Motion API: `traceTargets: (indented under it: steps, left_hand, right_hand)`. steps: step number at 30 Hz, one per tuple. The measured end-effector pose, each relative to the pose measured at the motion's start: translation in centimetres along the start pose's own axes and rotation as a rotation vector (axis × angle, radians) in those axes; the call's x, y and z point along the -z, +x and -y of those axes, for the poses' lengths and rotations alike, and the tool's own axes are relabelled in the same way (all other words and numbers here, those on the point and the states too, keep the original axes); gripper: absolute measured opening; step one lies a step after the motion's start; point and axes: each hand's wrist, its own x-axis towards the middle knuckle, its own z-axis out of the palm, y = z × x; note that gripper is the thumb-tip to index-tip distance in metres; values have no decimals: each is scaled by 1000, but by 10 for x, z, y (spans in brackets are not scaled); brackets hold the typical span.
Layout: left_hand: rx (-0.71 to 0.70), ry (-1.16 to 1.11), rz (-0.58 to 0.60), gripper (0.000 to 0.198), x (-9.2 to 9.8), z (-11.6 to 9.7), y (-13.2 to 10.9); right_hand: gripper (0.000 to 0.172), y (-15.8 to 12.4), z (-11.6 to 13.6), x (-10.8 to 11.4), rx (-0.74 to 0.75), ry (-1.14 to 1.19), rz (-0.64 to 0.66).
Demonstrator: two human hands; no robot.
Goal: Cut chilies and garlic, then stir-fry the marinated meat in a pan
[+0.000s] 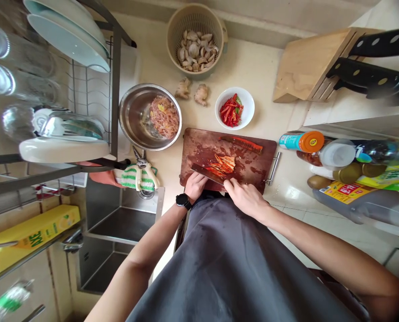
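A dark red cutting board [253, 167] lies on the counter in front of me. Sliced red chilli strips [225, 163] sit in its middle and a whole red chilli [244, 143] lies along its far edge. A dark cleaver [206, 173] rests flat-bladed across the near part of the board. My right hand [246, 197] is closed at the blade's right end, where the handle is hidden. My left hand [195, 184], with a black watch on the wrist, has its fingers curled against the blade's left end. What they hold, if anything, is hidden.
A white bowl of cut chillies [234, 108], two ginger pieces [192, 91], a steel bowl of raw meat [150, 116] and a basket of garlic [195, 40] stand behind the board. A knife block [306, 67] and bottles [346, 165] are at the right. The sink [122, 223] and dish rack [68, 89] are at the left.
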Motion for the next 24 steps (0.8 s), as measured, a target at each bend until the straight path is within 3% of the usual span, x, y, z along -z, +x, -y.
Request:
traceTargets:
  steps: [9,16,24]
  left_hand:
    - [-15,7,11,36,-2,3,-1]
    - [18,-44,53,31,-2,5,-1]
    - [38,-29,-12,33,-6,2,-6]
  right_hand:
    - [33,10,0,18,16,-66,65]
    - [35,33,-6,13,99,-32,70]
    - [34,13,-10,12,89,-65,30]
